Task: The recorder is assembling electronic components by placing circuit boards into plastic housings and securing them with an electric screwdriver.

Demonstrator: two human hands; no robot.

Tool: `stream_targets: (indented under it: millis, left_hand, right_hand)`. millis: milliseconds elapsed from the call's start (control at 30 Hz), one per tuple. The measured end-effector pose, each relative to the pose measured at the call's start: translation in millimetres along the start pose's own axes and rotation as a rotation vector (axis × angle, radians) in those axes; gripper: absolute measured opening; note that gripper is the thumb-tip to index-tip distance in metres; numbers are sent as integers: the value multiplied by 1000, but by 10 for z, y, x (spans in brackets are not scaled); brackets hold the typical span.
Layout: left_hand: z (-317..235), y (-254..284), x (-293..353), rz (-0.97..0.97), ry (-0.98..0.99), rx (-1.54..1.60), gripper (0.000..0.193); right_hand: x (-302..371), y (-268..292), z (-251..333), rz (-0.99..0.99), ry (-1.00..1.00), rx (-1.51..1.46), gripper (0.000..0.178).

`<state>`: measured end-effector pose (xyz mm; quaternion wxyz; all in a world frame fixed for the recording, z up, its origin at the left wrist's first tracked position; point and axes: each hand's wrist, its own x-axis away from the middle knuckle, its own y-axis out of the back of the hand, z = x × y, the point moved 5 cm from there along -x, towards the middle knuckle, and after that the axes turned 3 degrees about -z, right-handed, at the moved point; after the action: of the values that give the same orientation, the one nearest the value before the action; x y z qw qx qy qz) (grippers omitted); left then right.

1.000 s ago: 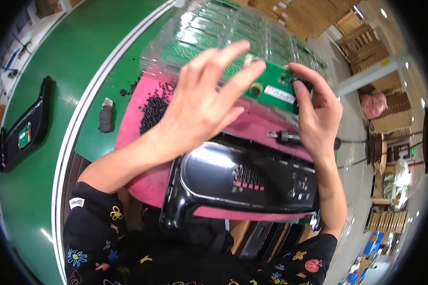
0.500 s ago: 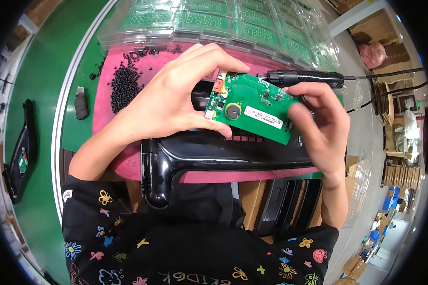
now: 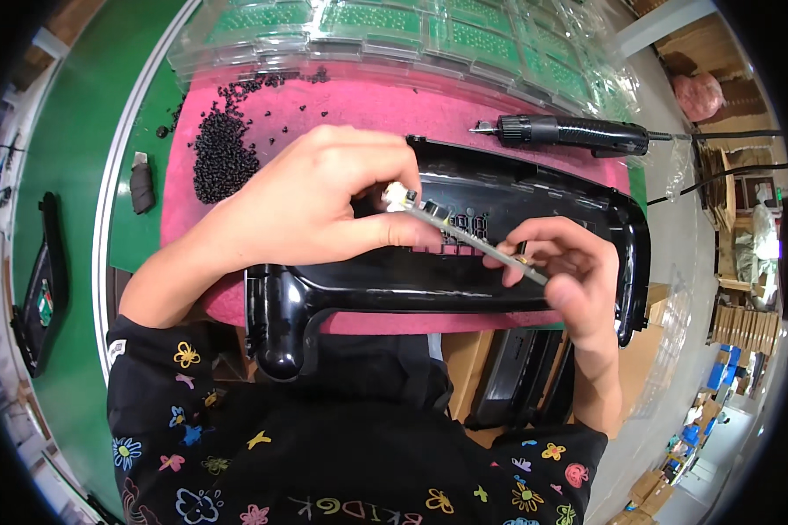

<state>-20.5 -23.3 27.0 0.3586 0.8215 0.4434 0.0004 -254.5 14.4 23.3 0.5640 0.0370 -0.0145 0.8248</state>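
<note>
Circuit board [image 3: 474, 240] slants edge-on between hands. Left hand [image 3: 333, 192] pinches left end; right hand [image 3: 580, 269] by right end, can't tell grip.

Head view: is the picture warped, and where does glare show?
Head view: yes, the long white strip curves, and the picture's corners fall dark; same head view: pale reflections streak the glossy black casing and glint off the clear plastic trays.
</note>
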Motion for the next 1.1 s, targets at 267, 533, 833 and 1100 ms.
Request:
stream_targets:
  millis: [267,533,833,1100]
  left_hand:
    - [-35,-42,-20,-9,19,7,32]
    - [-14,4,41,15,27,124,52]
    - [36,-31,76,230,231,264,56]
    - [-83,-105,80,343,-87,269,50]
  right_hand:
    - [-29,-17,-80,103,-203,-204,51]
    - [-56,-11,-52,77,-226,-197,58]
    - [-21,82,-59,89,-177,-142,47]
    - [192,107,48,154,10,129,66]
